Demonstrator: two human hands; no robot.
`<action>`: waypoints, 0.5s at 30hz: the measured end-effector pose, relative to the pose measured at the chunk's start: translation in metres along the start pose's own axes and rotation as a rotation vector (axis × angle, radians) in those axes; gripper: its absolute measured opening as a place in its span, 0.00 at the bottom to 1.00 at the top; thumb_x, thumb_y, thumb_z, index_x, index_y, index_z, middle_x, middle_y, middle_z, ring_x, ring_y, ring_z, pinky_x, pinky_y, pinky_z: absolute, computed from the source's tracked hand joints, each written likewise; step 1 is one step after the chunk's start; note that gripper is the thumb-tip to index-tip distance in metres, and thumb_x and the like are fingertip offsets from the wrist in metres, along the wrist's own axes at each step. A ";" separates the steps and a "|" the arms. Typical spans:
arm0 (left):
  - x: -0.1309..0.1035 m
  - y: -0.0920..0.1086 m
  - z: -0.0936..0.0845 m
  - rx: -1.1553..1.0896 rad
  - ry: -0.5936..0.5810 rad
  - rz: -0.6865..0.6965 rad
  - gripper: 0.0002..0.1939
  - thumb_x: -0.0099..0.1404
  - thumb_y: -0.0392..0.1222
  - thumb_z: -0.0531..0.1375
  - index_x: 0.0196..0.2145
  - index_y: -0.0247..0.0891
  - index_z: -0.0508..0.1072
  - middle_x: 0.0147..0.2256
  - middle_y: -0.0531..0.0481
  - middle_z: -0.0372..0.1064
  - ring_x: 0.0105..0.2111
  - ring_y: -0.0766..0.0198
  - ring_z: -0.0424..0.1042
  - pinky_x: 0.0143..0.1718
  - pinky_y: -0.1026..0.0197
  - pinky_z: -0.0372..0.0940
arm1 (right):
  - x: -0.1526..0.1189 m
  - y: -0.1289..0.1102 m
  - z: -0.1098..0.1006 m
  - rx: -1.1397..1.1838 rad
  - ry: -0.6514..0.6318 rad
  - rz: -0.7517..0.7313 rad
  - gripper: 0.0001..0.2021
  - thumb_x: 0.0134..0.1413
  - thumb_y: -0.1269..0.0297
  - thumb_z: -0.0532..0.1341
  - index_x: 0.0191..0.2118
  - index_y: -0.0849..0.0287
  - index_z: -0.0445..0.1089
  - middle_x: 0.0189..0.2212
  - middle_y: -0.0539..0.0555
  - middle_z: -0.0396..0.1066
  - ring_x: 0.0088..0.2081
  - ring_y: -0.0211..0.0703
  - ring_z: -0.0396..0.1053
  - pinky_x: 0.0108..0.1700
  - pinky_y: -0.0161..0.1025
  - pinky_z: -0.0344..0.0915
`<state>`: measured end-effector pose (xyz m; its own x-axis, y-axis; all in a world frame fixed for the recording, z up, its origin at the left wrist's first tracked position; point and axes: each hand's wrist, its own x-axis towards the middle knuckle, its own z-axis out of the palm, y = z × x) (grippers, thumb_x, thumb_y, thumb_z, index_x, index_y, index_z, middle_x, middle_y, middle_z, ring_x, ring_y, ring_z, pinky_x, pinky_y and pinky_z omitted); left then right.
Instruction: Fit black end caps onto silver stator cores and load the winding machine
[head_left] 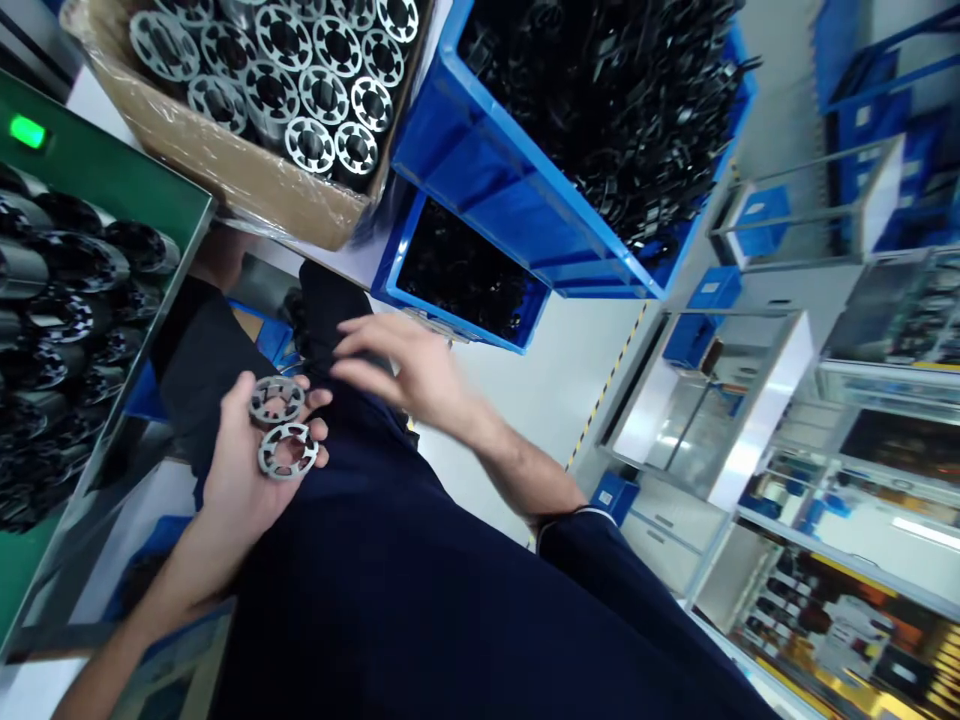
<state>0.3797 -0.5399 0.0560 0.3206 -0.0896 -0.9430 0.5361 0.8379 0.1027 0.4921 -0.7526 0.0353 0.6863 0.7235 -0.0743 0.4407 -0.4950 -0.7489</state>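
Observation:
Two slotted metal rings rest in my left hand [251,450], whose fingers curl round them from below. The upper ring [277,401] is darker and touches the lower, brighter ring [288,451]. To the right, my right hand [412,368] hangs in the air above my dark clothing, slightly blurred, with its fingers apart and nothing visible in them. It is nearest to the small blue bin [469,325] of black parts, below that bin's left end, and does not touch the rings.
A cardboard box [225,180] of slotted metal cylinders stands at the top left. The large blue bin [525,180] holds many black parts. At the left, a green tray [169,190] carries stacked metal cores. Shelves and racks [720,400] stand at the right.

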 end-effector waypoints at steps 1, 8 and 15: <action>0.004 -0.003 0.001 0.017 0.057 -0.013 0.28 0.94 0.60 0.48 0.47 0.40 0.79 0.33 0.51 0.78 0.23 0.62 0.78 0.17 0.61 0.73 | 0.001 0.020 -0.015 -0.096 0.024 0.093 0.10 0.89 0.55 0.66 0.58 0.50 0.86 0.59 0.56 0.90 0.64 0.53 0.85 0.71 0.52 0.79; 0.027 -0.023 -0.019 0.108 0.100 0.127 0.17 0.94 0.58 0.54 0.56 0.45 0.75 0.38 0.51 0.81 0.29 0.59 0.84 0.18 0.62 0.74 | 0.016 0.120 -0.076 -0.779 -0.129 0.559 0.30 0.74 0.79 0.57 0.74 0.56 0.81 0.79 0.66 0.76 0.76 0.71 0.72 0.66 0.59 0.81; 0.039 -0.029 -0.058 0.387 -0.154 0.557 0.33 0.72 0.63 0.82 0.63 0.47 0.75 0.43 0.51 0.84 0.37 0.53 0.90 0.25 0.61 0.80 | 0.015 0.134 -0.069 -0.841 -0.227 0.519 0.22 0.78 0.73 0.59 0.68 0.62 0.82 0.77 0.72 0.75 0.73 0.72 0.73 0.67 0.60 0.80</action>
<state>0.3311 -0.5366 -0.0021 0.7207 0.1989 -0.6641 0.4898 0.5317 0.6909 0.6011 -0.8417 -0.0210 0.8211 0.3540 -0.4477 0.4440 -0.8891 0.1113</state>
